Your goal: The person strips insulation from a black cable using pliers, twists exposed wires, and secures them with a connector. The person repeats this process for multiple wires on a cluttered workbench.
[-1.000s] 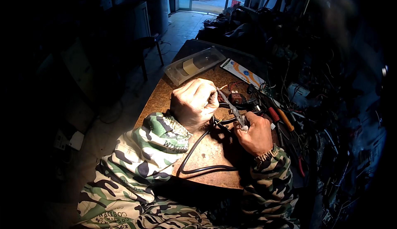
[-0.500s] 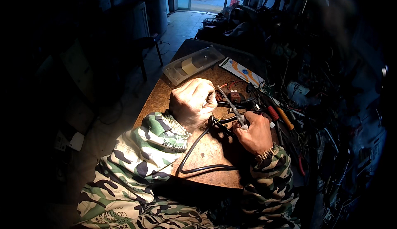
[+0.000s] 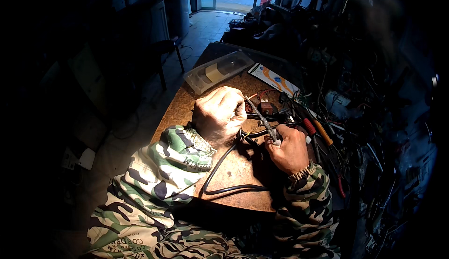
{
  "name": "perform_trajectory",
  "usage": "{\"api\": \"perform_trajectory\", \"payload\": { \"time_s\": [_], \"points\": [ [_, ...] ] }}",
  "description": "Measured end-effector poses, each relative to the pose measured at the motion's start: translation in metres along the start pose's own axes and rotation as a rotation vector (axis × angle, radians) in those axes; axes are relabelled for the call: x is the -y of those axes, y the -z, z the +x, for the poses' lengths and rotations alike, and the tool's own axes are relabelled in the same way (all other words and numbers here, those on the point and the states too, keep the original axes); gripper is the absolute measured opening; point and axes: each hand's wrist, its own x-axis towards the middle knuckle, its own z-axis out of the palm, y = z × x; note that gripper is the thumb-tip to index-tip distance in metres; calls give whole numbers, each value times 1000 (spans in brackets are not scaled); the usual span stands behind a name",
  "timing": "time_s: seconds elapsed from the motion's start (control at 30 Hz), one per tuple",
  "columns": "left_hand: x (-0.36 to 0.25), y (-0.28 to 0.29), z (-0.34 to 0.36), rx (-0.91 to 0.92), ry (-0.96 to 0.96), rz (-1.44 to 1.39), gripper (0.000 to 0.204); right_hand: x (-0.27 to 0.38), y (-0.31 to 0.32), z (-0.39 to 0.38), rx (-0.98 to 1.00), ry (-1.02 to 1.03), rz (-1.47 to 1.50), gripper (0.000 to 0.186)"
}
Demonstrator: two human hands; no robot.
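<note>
From far off, I see a clear box on the desk. Just below it, my left hand has its fingers curled closed; I cannot tell if they hold anything. A black cord bends across the desk. My right hand grips a thin gray tool, its tip near the left fingers. Right of that lies a red handle.

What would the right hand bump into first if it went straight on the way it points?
Probably the left hand: the slender grey tool in the right hand ends near those fingers, though depth is unclear.
</note>
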Motion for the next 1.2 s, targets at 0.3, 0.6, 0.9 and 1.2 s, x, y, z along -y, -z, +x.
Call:
{"api": "perform_trajectory", "payload": {
  "time_s": [0.3, 0.6, 0.9, 1.2],
  "points": [
    [3, -3, -3, 1, -10, -7, 19, 2, 3, 0, 78, -50, -2, 23],
    [1, -1, -3, 17, 20, -27, 19, -3, 6, 3, 139, -46, 38, 31],
    [2, -3, -4, 33, 12, -36, 18, -1, 8, 2, 124, -52, 47, 24],
    [-1, -1, -4, 41, 79, -70, 17, -2, 4, 2, 65, -23, 63, 25]
  ]
}}
